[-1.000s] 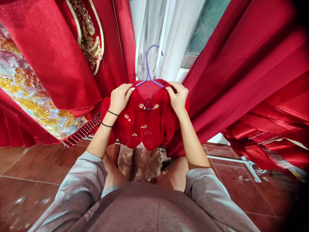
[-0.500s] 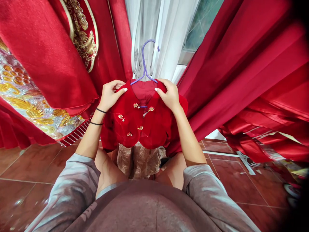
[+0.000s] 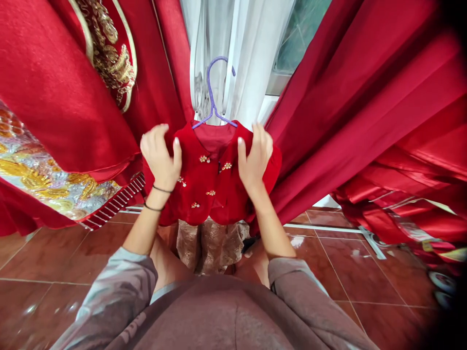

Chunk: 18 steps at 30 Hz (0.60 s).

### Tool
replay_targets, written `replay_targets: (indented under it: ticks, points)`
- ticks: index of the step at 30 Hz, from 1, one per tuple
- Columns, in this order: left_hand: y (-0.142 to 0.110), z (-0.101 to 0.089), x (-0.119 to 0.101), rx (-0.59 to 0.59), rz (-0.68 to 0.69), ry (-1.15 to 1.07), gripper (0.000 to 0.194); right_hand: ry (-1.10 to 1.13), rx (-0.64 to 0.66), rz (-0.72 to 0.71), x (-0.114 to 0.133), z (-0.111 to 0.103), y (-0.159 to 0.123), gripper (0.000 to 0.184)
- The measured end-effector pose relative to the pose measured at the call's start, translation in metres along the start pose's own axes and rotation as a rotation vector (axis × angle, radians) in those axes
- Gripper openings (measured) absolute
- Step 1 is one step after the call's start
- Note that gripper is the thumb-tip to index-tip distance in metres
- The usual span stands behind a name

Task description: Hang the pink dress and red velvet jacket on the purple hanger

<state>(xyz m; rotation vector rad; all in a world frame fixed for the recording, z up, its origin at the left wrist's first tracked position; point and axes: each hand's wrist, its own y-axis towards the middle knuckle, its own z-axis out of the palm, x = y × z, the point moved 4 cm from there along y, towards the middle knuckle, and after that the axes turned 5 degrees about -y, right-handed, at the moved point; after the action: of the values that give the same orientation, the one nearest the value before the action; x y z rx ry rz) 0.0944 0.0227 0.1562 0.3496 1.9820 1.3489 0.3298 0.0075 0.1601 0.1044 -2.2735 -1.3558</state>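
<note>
A short red velvet jacket (image 3: 219, 194) with gold flower-shaped clasps sits on a purple hanger (image 3: 211, 92) in front of me. The hanger's hook points up, and its arms run inside the collar. My left hand (image 3: 160, 158) is over the left shoulder of the jacket, thumb and fingers apart, holding nothing. Two dark bands circle that wrist. Over the right shoulder, my right hand (image 3: 255, 158) is likewise spread with nothing in it. Whether either palm touches the velvet I cannot tell. Below the jacket's scalloped hem shows a shiny beige-gold fabric (image 3: 211, 245).
Large red garments with gold embroidery (image 3: 113, 53) hang at the left. Long red cloth (image 3: 350, 97) hangs at the right, before white drapes (image 3: 251, 58). A white metal rack base (image 3: 328, 228) with wheels stands on the red tiled floor (image 3: 365, 272).
Both hands have let go of the jacket's shoulders and opened. The left moved outward and slightly down; the right also lifted its fingers away. The jacket remains on the hanger in nearly the same place.
</note>
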Motion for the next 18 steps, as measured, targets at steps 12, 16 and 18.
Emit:
replay_targets:
  ticks: [12,16,18]
  points:
    - [-0.105,0.053,-0.017,0.346,-0.253,0.172,0.045,0.268,0.238,0.343,-0.033,0.039,-0.159,0.035]
    - [-0.099,0.052,-0.011,0.522,-0.262,0.247,0.038,0.445,0.113,0.507,-0.038,0.002,-0.144,0.031]
    - [-0.097,0.050,-0.015,0.515,-0.287,0.280,0.040,0.454,0.137,0.488,-0.030,-0.006,-0.144,0.029]
